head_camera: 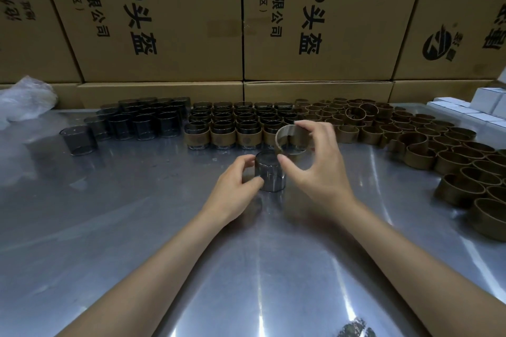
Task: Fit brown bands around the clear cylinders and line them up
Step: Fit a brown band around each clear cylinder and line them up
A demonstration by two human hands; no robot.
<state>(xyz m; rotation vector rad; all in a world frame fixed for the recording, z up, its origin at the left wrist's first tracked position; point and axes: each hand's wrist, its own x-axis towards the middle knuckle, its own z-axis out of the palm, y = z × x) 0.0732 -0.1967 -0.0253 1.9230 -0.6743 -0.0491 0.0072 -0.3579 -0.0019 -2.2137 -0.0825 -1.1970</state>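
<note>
Pinching the brown band (284, 139) between thumb and fingertips, my right hand (317, 161) holds it tilted just above and behind the clear cylinder (269, 172), which my left hand (235, 180) grips by its side, fingers curled round it, standing upright on the steel table (137, 227). The band is not yet over the rim. To do this well, I judge I should level the ring so its opening sits square over the cylinder's top, keep the left hand low on the wall so it clears the band's path, then slide it down evenly without squeezing it out of round.

Beyond my hands stand the finished banded cylinders (235, 137) in tidy rows; this one belongs at the open right end of the front row. Left of them wait the bare cylinders (142, 123), and to the right spreads the crowd of loose bands (410, 131). Cardboard cartons (164, 22) wall off the back.
</note>
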